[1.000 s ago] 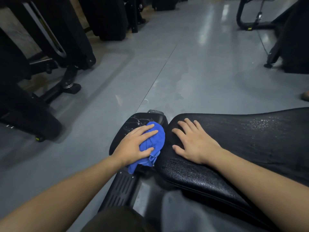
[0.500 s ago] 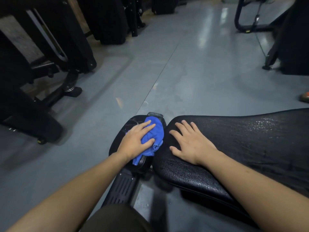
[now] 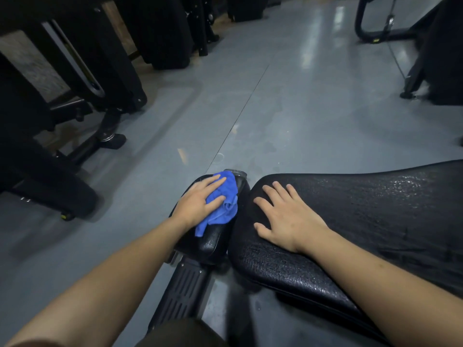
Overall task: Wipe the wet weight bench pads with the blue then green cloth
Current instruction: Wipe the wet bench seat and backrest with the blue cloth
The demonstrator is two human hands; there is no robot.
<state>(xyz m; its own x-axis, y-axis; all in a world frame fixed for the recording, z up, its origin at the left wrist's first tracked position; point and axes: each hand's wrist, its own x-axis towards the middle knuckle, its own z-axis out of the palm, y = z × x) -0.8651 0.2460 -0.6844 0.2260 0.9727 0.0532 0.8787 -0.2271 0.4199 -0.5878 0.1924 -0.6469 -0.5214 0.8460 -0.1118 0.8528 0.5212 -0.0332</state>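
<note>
A crumpled blue cloth (image 3: pixel 226 201) lies on the small black seat pad (image 3: pixel 213 242) of the weight bench. My left hand (image 3: pixel 199 202) presses flat on the cloth with straight fingers, near the pad's far end. The long black back pad (image 3: pixel 375 221) stretches to the right, with water drops glinting on its far right part. My right hand (image 3: pixel 288 219) rests flat on the back pad's near-left end, fingers spread. No green cloth is in view.
The bench's black frame rail (image 3: pixel 183 294) runs below the seat pad. Black gym machines (image 3: pixel 75 101) stand at the left and back. Another machine frame (image 3: pixel 426 58) is at the top right. Grey floor (image 3: pixel 300 108) lies between them, damp near the bench.
My left hand has slid the blue cloth away from me along the seat pad toward its far end. My right hand has stayed on the back pad.
</note>
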